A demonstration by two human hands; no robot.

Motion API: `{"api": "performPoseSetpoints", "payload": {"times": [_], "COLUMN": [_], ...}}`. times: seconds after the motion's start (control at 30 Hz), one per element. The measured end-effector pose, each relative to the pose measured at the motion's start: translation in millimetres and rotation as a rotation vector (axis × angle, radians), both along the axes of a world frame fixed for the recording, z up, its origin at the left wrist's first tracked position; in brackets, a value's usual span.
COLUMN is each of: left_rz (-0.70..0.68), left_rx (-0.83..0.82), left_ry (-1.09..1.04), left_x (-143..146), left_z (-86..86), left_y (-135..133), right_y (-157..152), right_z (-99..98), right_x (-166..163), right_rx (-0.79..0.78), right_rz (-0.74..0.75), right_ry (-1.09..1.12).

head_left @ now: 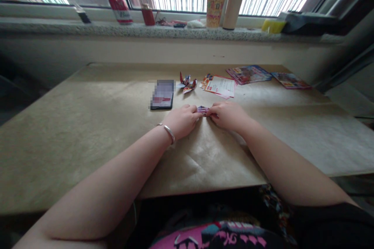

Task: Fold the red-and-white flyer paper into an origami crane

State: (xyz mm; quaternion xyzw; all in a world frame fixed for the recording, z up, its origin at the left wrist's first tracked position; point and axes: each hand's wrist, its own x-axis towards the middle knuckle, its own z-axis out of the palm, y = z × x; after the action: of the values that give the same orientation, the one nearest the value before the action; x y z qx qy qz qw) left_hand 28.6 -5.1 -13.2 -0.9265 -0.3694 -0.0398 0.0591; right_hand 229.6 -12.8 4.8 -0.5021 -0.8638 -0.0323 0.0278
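Between my hands, low over the table, is a small folded piece of printed paper (203, 110), purple and patterned. My left hand (184, 118), with a silver bangle at the wrist, pinches its left end. At its right end the fingers of my right hand (226, 114) are closed on it. The fingertips cover part of the paper, so its full shape is hidden. Just beyond, a folded paper figure (187, 83) with pointed tips stands on the table, and a phone (163, 95) with a lit screen lies to its left.
Printed sheets (219, 85) lie at the back of the table (87, 136), beside a stack of colourful leaflets (249, 74) and another leaflet pile (292, 80). On the stone sill (102, 30) stand a red can (120, 9), a red lighter-like object (148, 15) and a patterned cup (215, 9).
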Motion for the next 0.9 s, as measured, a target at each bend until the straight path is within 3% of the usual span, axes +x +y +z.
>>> {"api": "performPoseSetpoints", "payload": {"times": [0.23,0.63,0.9], "left_rz": [-0.006,-0.007,-0.012], "left_rx": [-0.017,-0.025,-0.017], "left_ry": [-0.019,-0.022,0.011], "left_x": [-1,-1,-2], "left_z": [0.9,-0.6,0.1], "left_y": [1,1,2], "right_y": [3,11,9], "right_z": [-3.7,-1.5,0.8], "right_x": [3,14,13], "right_rx": [-0.006,-0.051,-0.064], "right_rz": [-0.004,0.115,0.1], "right_ry": [-0.002,0.025,0.021]}}
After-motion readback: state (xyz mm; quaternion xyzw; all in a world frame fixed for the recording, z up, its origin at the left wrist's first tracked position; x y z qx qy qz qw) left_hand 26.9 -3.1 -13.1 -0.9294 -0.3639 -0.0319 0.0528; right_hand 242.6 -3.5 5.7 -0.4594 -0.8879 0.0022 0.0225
